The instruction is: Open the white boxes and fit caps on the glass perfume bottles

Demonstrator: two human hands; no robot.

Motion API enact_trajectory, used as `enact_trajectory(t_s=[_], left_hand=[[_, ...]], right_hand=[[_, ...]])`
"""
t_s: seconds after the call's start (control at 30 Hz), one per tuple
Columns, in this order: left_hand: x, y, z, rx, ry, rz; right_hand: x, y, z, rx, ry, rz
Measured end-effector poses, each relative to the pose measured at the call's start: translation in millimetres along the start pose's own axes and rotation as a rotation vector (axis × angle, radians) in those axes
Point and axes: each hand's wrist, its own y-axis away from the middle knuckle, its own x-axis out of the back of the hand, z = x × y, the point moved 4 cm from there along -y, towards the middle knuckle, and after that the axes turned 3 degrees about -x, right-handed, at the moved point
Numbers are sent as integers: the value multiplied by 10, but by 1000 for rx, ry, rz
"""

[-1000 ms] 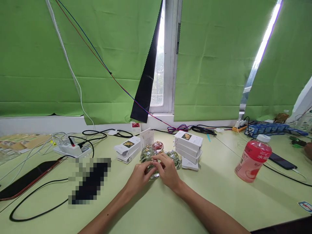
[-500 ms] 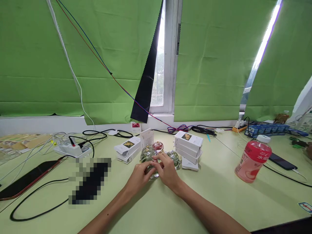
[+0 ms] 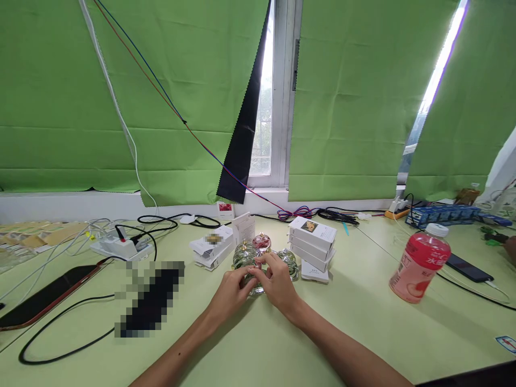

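Near the middle of the table, my left hand [image 3: 233,286] and my right hand [image 3: 277,280] meet with bent fingers and touching fingertips. They close around a shiny Christmas bauble [image 3: 257,291], mostly hidden by the fingers; its silvery underside shows below them. A bit of pink shows between the fingertips. Just behind stand a green striped bauble [image 3: 244,252] with a gold cap and a pink-red bauble [image 3: 262,242]. Beside my right hand lies another silvery green bauble [image 3: 287,260].
White boxes [image 3: 312,239] are stacked at the right, with more white boxes [image 3: 212,243] at the left. A pink drink bottle [image 3: 420,263] stands further right. A power strip [image 3: 123,246], cables and a phone [image 3: 52,293] occupy the left side.
Both hands keep nearly the same pose over the bauble, with only slight finger movement. The view has shifted a little; the surrounding things stay in place.
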Motion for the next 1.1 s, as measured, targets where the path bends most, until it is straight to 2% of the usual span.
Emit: enact_trajectory(t_s=[0.57, 0.8, 1.1], left_hand=[[37, 2, 51, 44, 46, -2], [35, 5, 89, 66, 74, -38], [5, 11, 101, 42, 52, -57]], right_hand=[[3, 3, -1, -3, 23, 41], [14, 18, -31, -24, 23, 40], [41, 46, -32, 26, 10, 62]])
